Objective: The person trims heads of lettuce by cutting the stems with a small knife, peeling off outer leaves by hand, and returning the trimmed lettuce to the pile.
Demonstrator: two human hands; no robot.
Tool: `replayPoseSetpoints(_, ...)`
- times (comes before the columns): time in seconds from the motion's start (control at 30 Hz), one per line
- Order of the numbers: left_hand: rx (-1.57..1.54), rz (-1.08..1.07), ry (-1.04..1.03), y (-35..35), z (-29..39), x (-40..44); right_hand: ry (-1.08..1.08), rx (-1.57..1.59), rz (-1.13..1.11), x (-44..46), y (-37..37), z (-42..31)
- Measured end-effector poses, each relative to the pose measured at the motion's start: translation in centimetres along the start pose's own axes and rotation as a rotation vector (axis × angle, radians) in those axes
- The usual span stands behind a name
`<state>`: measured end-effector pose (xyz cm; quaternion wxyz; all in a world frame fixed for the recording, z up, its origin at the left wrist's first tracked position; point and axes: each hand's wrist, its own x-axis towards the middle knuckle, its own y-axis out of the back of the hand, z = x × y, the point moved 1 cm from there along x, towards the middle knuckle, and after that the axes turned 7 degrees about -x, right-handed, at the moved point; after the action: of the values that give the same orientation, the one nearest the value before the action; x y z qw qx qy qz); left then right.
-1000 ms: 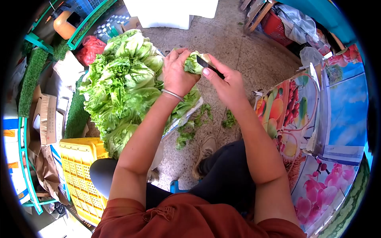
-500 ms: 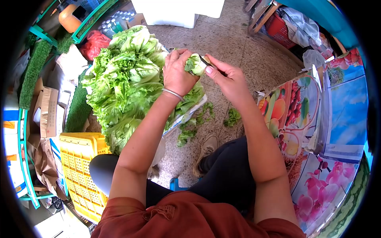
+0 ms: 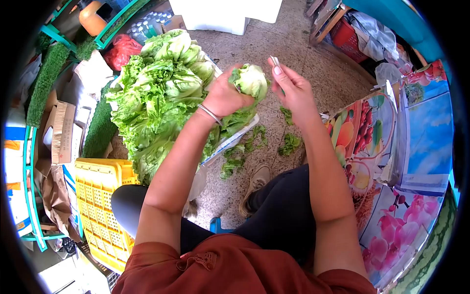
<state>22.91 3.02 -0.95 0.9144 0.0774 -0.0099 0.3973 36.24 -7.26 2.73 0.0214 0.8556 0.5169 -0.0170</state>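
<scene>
A head of lettuce (image 3: 253,82) with its pale end facing right is gripped in my left hand (image 3: 226,94), which has a silver bangle at the wrist. Just right of it and apart from it, my right hand (image 3: 295,89) is closed with thumb against fingers. A thin, light-edged blade, the knife (image 3: 275,61), shows at the fingertips; its handle is hidden. To the left, a large heap of green lettuce (image 3: 166,98) lies on a white and blue tray (image 3: 234,140).
Loose leaves (image 3: 290,144) lie on the speckled floor (image 3: 286,41). A yellow crate (image 3: 101,206) stands at the lower left, a white box (image 3: 215,14) at the top. Fruit-printed boards (image 3: 357,142) are on the right, a red basket (image 3: 347,41) at the upper right.
My right hand has moved up and away from the lettuce with the knife, which was against its cut end before. My left hand has turned, showing more of the pale lettuce head.
</scene>
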Motion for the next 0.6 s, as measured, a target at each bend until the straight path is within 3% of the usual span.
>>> replayPoseSetpoints(0.1, -0.259, -0.14, 0.023, -0.2, 1.9, -0.8, 0.043, -0.022, 0.039, 0.0, -0.1, -0.1)
replayPoseSetpoints(0.17, -0.442, -0.216, 0.137, 0.0, 2.4, -1.3, 0.055, -0.012, -0.119, -0.2, 0.3, -0.5)
replayPoseSetpoints(0.37, -0.638, -0.293, 0.162, 0.6, 2.4, -2.5, -0.104, -0.052, -0.206, -0.4, 0.4, -0.4)
replayPoseSetpoints(0.6, -0.749, -0.263, 0.242, 1.7, 1.7, -3.3, -0.128, -0.011, -0.21, -0.5, -1.3, -0.5)
